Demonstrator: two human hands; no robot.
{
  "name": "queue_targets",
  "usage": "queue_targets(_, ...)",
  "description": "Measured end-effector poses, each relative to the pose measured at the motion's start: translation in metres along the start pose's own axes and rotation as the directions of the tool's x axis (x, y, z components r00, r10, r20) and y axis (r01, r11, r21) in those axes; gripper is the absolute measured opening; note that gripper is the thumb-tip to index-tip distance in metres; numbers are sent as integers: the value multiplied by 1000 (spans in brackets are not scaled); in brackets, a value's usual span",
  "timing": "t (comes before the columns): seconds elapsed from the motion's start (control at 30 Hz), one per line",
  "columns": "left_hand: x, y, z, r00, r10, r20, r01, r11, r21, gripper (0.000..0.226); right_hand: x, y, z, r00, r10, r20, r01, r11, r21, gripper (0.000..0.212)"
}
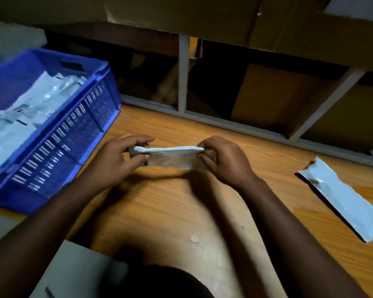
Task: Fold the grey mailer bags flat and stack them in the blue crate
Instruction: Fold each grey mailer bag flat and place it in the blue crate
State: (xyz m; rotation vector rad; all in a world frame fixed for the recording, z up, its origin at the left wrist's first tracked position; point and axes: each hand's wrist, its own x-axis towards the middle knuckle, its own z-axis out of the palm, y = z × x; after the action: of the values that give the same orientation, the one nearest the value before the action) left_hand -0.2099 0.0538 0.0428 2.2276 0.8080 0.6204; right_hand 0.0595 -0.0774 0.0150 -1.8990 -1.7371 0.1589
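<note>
Left hand [119,160] and right hand [222,160] pinch opposite ends of folded grey mailer [172,158], right of blue crate [58,134]; 1 flat mailer [340,198] farther right on counter [181,211].

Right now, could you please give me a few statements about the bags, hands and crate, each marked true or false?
1. Both the left hand and right hand hold one folded mailer bag. True.
2. The blue crate is empty. False: grey bags already lie inside.
3. A loose mailer bag lies flat on the wooden table to the right. True.
4. The crate stands on the person's right. False: it stands on the left.
</note>
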Motion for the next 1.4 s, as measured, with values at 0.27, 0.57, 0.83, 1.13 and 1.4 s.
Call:
queue_targets(0.27,-53,-52,-187,906,18,-422,62,982,176,22,167,-169,35,894,-420,-156,419,907,-41,11)
queue_targets(0.57,-102,-131,-270,822,-425,-379,523,827,206,34,300,-308,126,751,-579,317,651,730,-208,26)
queue_targets(0.83,-78,-190,-264,777,-619,113,441,664,605,64,318,-326,214,516,-386,765,786,567,-245,21)
queue_targets(1.13,-68,-201,-261,713,-694,98,324,451,831,44,319,-337,265,413,-433,801,880,418,-227,21)
queue_targets(1.4,-61,-197,-260,715,-689,115,214,372,903,39,331,-332,278,355,-396,847,934,105,-343,36)
